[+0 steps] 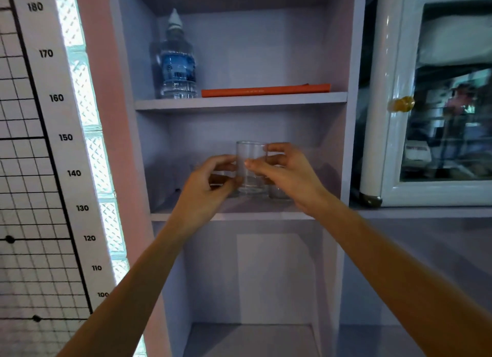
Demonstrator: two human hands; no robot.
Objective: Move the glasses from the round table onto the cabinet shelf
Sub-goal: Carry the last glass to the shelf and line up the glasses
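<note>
Two glasses crowd the cabinet shelf point(239, 216): tall glass point(250, 167) gripped by right hand point(288, 177), short glass point(221, 176) by left hand point(206, 189). Knocked together, either could tip.

On the middle shelf point(186, 215) a glass point(250, 170) sits between the left hand point(210, 182) and the right hand point(288, 175). On the shelf above point(292, 101), a bottle point(177, 63) stands left of a flat book point(266, 91).
</note>
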